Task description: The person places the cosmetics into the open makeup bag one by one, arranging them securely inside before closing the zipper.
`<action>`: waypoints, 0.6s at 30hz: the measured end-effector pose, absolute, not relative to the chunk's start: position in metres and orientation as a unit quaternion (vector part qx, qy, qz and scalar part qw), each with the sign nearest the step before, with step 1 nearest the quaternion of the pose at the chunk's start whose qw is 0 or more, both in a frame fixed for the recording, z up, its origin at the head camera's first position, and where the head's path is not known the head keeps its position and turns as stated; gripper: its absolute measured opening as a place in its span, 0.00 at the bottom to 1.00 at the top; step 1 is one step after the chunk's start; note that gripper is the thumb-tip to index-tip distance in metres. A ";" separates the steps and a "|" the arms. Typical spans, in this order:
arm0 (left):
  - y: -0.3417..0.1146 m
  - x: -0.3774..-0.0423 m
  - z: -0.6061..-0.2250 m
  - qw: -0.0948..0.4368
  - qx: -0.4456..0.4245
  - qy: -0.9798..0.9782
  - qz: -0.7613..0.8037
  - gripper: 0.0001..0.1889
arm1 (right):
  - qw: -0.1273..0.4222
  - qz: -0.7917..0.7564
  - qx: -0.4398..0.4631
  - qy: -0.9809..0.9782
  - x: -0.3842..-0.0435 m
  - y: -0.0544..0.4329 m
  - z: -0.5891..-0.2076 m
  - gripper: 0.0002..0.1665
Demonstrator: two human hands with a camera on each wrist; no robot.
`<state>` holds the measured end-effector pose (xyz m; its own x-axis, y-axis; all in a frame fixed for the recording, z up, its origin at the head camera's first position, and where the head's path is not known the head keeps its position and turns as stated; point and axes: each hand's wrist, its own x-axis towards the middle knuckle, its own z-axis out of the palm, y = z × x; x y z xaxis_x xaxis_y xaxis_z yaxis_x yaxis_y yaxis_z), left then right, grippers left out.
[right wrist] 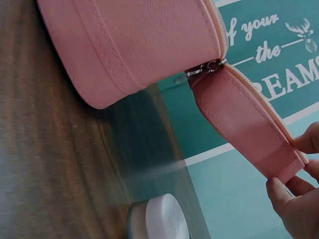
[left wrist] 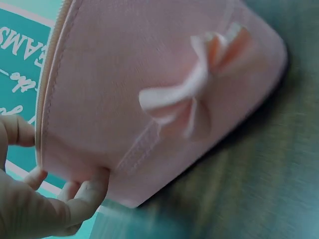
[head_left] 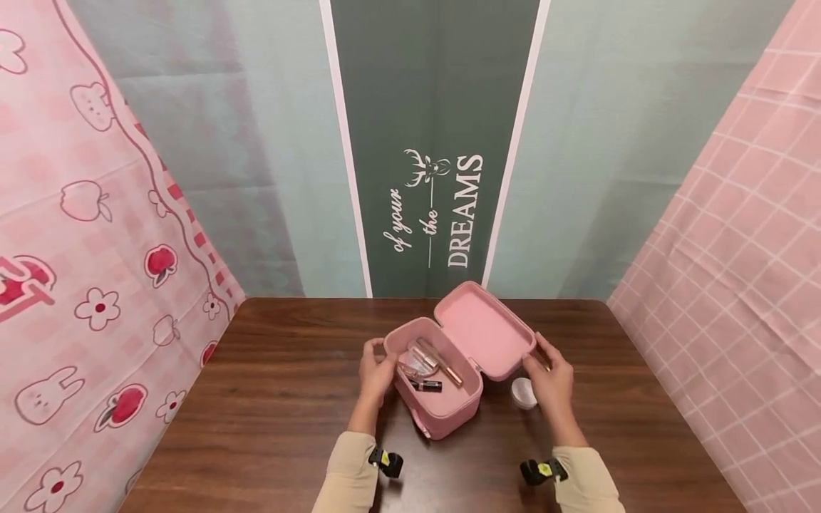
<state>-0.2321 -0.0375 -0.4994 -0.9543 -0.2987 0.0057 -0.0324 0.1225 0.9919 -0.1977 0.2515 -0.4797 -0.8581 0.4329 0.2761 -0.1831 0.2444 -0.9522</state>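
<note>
A pink zippered makeup case [head_left: 442, 424] stands on the table with its lid [head_left: 487, 328] folded back to the right. Inside lie a black tube [head_left: 428, 385], a slim gold-toned tube [head_left: 452, 373] and a clear round item, partly overlapped. My left hand [head_left: 376, 370] grips the case's left end at the rim, its thumb and fingers on either side of the wall. The lid's free right edge is pinched by my right hand [head_left: 551, 377]. A pink bow [left wrist: 194, 89] decorates the case's front in the left wrist view.
Beside my right hand sits a small round jar with a white lid [head_left: 524, 393]. The brown wooden table [head_left: 269, 399] ends at a green and grey-blue curtain [head_left: 436, 85]. Pink patterned cloths [head_left: 725, 235] hang on both sides.
</note>
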 end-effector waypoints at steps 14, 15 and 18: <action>-0.033 -0.173 -0.506 0.119 0.156 -0.635 -0.748 0.28 | 0.215 0.633 -0.047 -0.742 -0.266 0.234 -0.486 0.21; -0.032 -0.171 -0.506 0.117 0.163 -0.624 -0.755 0.28 | 0.214 0.635 -0.045 -0.741 -0.269 0.232 -0.487 0.20; -0.029 -0.165 -0.505 0.118 0.175 -0.610 -0.764 0.29 | 0.217 0.639 -0.043 -0.737 -0.274 0.228 -0.489 0.19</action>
